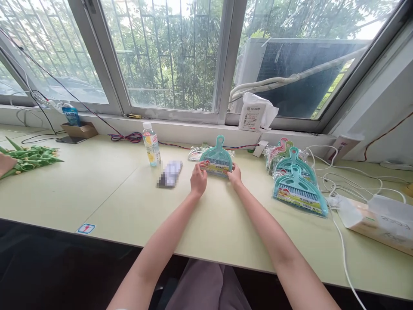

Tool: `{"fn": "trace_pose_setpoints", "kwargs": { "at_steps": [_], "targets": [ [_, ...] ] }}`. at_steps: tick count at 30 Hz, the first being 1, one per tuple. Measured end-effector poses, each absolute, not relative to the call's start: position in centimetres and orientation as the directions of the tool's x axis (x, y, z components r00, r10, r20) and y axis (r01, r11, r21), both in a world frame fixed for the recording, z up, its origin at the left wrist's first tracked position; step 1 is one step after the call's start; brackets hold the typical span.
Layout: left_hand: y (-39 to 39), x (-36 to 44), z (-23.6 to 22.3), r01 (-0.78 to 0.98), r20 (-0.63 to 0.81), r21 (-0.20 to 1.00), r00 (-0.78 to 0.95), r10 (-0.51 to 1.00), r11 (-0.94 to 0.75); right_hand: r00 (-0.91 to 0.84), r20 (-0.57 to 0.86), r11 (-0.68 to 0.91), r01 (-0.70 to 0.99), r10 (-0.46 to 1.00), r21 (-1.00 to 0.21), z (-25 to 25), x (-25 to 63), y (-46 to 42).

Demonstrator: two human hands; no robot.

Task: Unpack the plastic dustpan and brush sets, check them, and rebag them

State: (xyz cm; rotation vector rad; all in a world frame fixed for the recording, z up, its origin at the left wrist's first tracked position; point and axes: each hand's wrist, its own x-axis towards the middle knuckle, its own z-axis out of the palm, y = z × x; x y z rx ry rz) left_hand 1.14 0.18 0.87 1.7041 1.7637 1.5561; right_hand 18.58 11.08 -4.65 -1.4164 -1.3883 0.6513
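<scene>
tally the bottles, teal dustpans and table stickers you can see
bottles: 2 (drink bottle, blue bottle)
teal dustpans: 3 (held dustpan, rear stacked dustpan, front stacked dustpan)
table stickers: 1 (blue-edged sticker)
total: 6

The bench [129, 206] is pale yellow-green. At centre, the dustpan set [220, 148] is turquoise, its label mixing yellow, red and green. At right, 2 dustpan sets are turquoise, the front one [296, 174] with blue bristles; behind them 1 handle [283, 142] is pink. Left of centre, the bottle [151, 146] has a white cap and a label patterned yellow and pink. At far left, the leaf-like bundle [35, 158] is green.
</scene>
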Motion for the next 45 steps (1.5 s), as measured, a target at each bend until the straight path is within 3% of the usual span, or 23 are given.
{"fn": "trace_pose_setpoints", "kwargs": {
  "at_steps": [6, 10, 14, 19, 30, 37, 42, 45],
  "targets": [
    [-0.1, 1.5, 0.7, 0.581, 0.489, 0.759, -0.213, 0.846, -0.293, 0.186, 0.251, 0.164, 0.387, 0.950, -0.907, -3.5, 11.1, 14.3],
    [0.1, 1.6, 0.3, 0.613, 0.458, 0.740, -0.159, 0.875, -0.276, 0.264, 0.244, 0.091, 0.483, 0.933, -0.871, -2.6, 8.3, 15.2],
    [0.6, 1.8, -0.5, 0.654, 0.462, 0.688, -0.059, 0.885, -0.315, 0.254, 0.250, 0.082, 0.528, 0.934, -0.845, -2.5, 8.0, 15.7],
    [0.8, 2.0, -1.2, 0.700, 0.491, 0.599, 0.062, 0.869, -0.388, 0.380, 0.248, 0.026, 0.502, 0.891, -0.865, -3.0, 8.7, 16.0],
    [0.8, 2.0, -0.9, 0.701, 0.523, 0.576, 0.078, 0.848, -0.420, 0.394, 0.241, -0.038, 0.582, 0.887, -0.813, -2.1, 8.6, 15.8],
    [3.0, 0.6, -0.9, 0.683, 0.489, 0.669, -0.107, 0.866, -0.293, 0.416, 0.226, -0.043, 0.545, 0.881, -0.837, -1.2, 9.9, 13.4],
    [4.4, -1.2, -1.1, 0.648, 0.472, 0.730, -0.247, 0.846, -0.218, 0.406, 0.356, 0.086, 0.550, 0.842, -0.830, -0.2, 13.3, 8.0],
    [4.5, -1.3, -1.2, 0.625, 0.473, 0.748, -0.267, 0.840, -0.223, 0.318, 0.464, 0.149, 0.671, 0.827, -0.726, 1.4, 18.8, 3.7]
  ]
}}
